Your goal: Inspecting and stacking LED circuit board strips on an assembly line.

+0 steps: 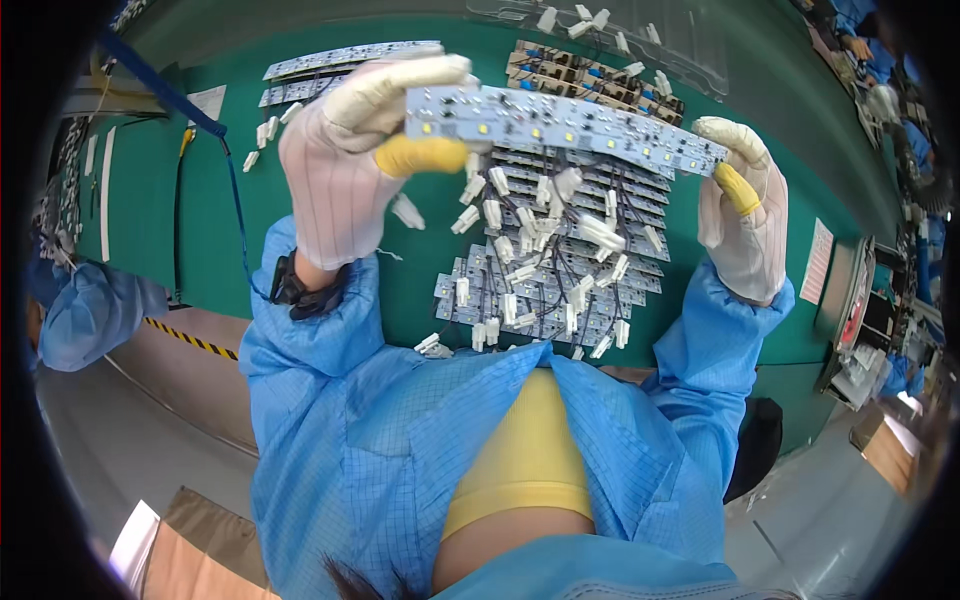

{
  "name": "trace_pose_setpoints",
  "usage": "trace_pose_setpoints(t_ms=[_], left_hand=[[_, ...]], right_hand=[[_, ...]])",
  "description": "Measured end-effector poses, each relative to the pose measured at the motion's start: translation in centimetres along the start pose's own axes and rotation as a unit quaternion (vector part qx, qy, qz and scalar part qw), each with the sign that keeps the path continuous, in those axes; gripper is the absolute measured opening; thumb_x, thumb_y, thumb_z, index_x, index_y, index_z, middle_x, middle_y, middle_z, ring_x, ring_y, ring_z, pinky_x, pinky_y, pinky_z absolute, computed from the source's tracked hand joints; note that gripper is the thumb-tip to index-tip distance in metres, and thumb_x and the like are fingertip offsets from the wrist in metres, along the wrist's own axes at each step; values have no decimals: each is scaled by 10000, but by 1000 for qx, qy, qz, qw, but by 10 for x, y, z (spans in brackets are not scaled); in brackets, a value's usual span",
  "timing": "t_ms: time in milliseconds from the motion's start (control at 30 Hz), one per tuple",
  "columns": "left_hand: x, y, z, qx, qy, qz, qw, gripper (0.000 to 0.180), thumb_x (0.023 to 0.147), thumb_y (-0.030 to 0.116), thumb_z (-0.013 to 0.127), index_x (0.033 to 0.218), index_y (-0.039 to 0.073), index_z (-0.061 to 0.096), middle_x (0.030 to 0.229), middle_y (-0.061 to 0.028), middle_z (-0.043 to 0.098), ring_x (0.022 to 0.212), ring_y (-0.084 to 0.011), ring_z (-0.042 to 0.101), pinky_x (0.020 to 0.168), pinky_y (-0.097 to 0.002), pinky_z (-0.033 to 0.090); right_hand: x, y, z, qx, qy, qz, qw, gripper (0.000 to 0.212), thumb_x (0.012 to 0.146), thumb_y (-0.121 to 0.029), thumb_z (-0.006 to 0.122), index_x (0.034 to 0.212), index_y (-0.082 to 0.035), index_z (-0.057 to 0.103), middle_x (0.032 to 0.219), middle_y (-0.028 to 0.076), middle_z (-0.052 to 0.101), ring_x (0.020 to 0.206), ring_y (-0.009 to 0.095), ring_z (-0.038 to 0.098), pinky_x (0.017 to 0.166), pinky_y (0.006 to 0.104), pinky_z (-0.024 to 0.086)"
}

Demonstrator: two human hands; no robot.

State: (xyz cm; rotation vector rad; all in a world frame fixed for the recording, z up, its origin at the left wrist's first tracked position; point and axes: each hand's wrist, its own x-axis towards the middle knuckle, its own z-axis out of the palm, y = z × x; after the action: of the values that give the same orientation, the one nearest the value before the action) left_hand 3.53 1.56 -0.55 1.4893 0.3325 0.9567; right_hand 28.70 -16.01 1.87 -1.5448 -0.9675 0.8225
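Between my two gloved hands, a long white LED circuit board is held up above the green bench, populated face toward me. My left hand pinches its left end, yellow-tipped thumb in front and fingers along the upper edge. At the other end, my right hand grips the board the same way. Below it lie rows of similar LED boards, overlapping in a pile, with dark wires and white plugs across them. The held board hides the upper part of this pile.
More LED boards lie at the back left. Brown boards with blue parts sit at the back, near a clear plastic tray. A blue cord hangs left. A co-worker's blue sleeve shows far left; a paper sheet lies right.
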Motion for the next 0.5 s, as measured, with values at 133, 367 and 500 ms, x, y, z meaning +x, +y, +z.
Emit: trace_pose_setpoints(t_ms=[133,367,500], left_hand=[[8,-2,-6,175,53,-69,981,443,780,192,741,1148,-24,622,1007,-68,689,863,-83,626,788,-192,488],[5,0,-6,144,11,-34,989,458,787,191,737,1164,-34,610,1011,-84,693,871,-102,636,777,-215,505],[1,-6,-10,174,4,15,985,339,797,131,721,1102,-5,657,983,-57,703,827,-94,642,752,-219,510]], right_hand=[[-3,-1,18,53,17,-68,996,751,772,-594,660,1166,30,525,938,44,594,736,57,518,647,170,375],[-2,-10,16,20,62,8,998,967,652,-718,685,1172,77,502,868,50,615,543,8,471,486,127,323],[-1,5,7,-16,29,-30,999,1020,622,-762,667,1177,77,498,839,25,614,449,-28,405,423,91,247]])
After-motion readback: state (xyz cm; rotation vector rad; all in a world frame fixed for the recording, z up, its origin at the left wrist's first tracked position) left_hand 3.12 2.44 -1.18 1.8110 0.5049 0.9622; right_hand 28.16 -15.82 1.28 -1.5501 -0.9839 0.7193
